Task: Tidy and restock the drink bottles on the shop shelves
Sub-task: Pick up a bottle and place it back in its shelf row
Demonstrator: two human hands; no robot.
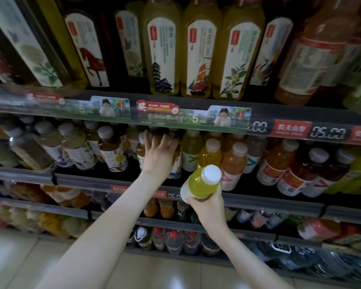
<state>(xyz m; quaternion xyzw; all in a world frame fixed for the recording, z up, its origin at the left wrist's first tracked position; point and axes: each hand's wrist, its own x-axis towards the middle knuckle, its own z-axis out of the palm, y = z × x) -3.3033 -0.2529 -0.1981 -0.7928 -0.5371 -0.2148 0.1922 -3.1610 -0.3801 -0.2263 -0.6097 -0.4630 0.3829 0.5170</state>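
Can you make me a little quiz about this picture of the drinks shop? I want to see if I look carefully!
1. True or false: the yellow-green bottle in the right hand has a red cap.
2. What does the left hand grip? A) the top of a brown-drink bottle standing on the shelf; B) a price tag; C) a box.
3. How many hands are holding a bottle?

Key: 1 false, its cap is white; 2 A; 3 two.
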